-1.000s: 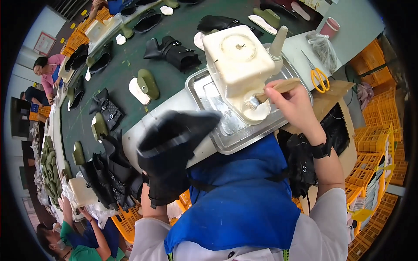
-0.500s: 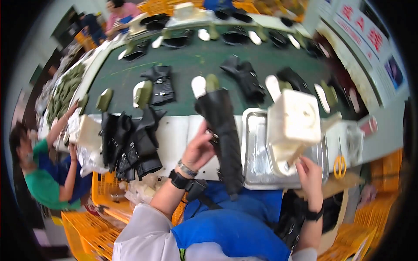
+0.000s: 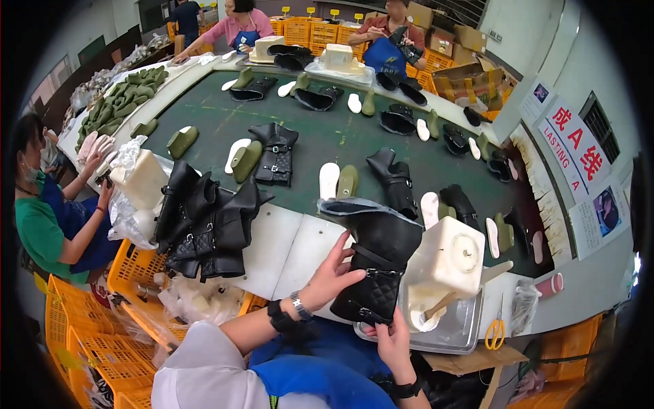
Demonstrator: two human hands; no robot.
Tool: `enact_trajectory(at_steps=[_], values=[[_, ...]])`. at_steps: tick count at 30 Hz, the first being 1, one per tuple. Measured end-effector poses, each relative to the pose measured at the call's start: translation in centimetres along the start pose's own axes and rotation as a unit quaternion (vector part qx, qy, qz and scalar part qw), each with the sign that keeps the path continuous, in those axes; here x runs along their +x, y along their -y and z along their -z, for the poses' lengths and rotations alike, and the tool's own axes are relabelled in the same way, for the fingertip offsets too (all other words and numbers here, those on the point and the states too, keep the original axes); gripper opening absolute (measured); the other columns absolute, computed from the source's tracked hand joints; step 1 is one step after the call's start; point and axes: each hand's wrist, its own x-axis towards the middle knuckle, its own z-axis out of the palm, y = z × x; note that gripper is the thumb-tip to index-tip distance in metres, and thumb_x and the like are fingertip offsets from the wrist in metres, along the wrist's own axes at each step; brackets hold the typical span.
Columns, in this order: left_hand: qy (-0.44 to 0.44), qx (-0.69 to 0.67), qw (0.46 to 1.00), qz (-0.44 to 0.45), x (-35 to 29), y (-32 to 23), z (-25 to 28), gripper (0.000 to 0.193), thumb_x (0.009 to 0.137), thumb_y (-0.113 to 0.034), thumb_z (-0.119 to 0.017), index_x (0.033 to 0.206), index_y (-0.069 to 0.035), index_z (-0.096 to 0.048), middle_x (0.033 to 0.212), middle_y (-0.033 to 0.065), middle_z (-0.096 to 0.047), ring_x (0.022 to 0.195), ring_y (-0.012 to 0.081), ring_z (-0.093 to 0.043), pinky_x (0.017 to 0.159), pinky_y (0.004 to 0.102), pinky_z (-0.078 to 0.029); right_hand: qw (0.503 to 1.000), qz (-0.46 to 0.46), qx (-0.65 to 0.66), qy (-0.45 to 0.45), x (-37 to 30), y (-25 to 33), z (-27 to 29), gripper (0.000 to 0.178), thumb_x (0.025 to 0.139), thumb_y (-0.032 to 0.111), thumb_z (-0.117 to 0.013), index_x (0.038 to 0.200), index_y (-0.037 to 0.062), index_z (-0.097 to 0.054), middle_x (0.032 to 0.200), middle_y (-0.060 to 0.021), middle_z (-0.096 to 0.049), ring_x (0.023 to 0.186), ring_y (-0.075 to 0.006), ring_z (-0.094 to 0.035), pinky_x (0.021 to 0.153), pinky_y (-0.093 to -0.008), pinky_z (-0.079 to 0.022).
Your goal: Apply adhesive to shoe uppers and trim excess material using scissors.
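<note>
Head view: the person is holding a black quilted boot upper (image 3: 378,262) between both hands at the near edge of the work table (image 3: 286,249). The left hand (image 3: 332,276) is pressing flat against the boot's left flank, fingers spread and extended, thumb underneath; it is bracing rather than closing round. The right hand (image 3: 394,339) is coming up from below, fingers curled on the lower end of the boot near the buckle strap; how tightly it is gripping cannot be told, as the boot is covering the fingertips. The boot's long axis is running from its open shaft mouth, far and slightly left, down to the foot end, near and slightly right, so the shaft is tilting away from the person. The left hand is nearer the middle of the shaft, the right hand nearer the foot end.

Just right of the boot, a cream square container (image 3: 446,262) is standing in a metal tray (image 3: 456,330) with a brush handle (image 3: 443,303) leaning at its base. Yellow-handled scissors (image 3: 496,330) are lying right of the tray. A pile of black boot uppers (image 3: 204,225) is lying to the left, well apart. Beyond, the green conveyor belt (image 3: 320,129) is carrying boots, green lasts and white insoles.
</note>
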Motion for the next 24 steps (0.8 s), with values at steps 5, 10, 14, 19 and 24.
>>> enact_trajectory(at_steps=[5,10,14,19,24], values=[[0.209,0.081,0.973,0.057,-1.7,0.2,3.2,0.076,0.083,-0.012,-0.062,0.142,-0.009,-0.015,0.126,0.0111,-0.043,0.108,0.0151,-0.048,0.091,0.0315,-0.043,0.993,0.007,0.118,0.014,0.8,1.5,-0.6,0.042,0.086,-0.004,-0.039,0.128,-0.0031,-0.032,0.101,-0.0146,-0.058,0.074,-0.0180,-0.063,0.066,-0.0262,-0.053],[0.103,0.115,0.983,0.100,-3.7,-2.1,4.4,0.050,0.085,-0.010,-0.058,0.129,-0.005,-0.036,0.101,0.0035,-0.055,0.080,0.0062,-0.054,0.056,0.0195,-0.049,0.987,-0.045,0.129,0.087,1.4,2.6,-1.7,0.045,0.088,0.001,-0.044,0.131,-0.0021,-0.029,0.108,-0.0159,-0.056,0.082,-0.0189,-0.062,0.070,-0.0275,-0.053],[0.017,0.181,0.983,0.035,-3.2,-8.1,7.9,0.049,0.082,-0.006,-0.060,0.127,-0.003,-0.040,0.102,0.0025,-0.055,0.081,0.0069,-0.055,0.056,0.0221,-0.052,0.993,-0.032,0.056,0.099,1.1,2.1,-1.7,0.055,0.088,0.003,-0.047,0.137,0.0003,-0.022,0.109,-0.0153,-0.055,0.085,-0.0182,-0.061,0.073,-0.0275,-0.051],[-0.196,0.292,0.936,-0.032,0.4,-18.8,15.9,0.054,0.081,-0.009,-0.059,0.128,0.003,-0.035,0.103,0.0063,-0.054,0.076,0.0087,-0.056,0.063,0.0216,-0.051,0.995,-0.060,0.038,0.069,-0.6,1.2,0.2,0.048,0.087,0.003,-0.048,0.132,-0.0007,-0.032,0.101,-0.0128,-0.059,0.078,-0.0152,-0.061,0.072,-0.0254,-0.050],[-0.311,0.320,0.895,-0.020,5.3,-26.4,29.5,0.031,0.078,0.005,-0.054,0.108,0.000,-0.052,0.096,0.0097,-0.058,0.075,0.0160,-0.059,0.067,0.0245,-0.055,0.995,-0.077,-0.036,0.051,-2.1,0.4,0.4,0.037,0.087,0.001,-0.050,0.123,-0.0028,-0.044,0.093,-0.0102,-0.061,0.075,-0.0120,-0.059,0.070,-0.0229,-0.049]])
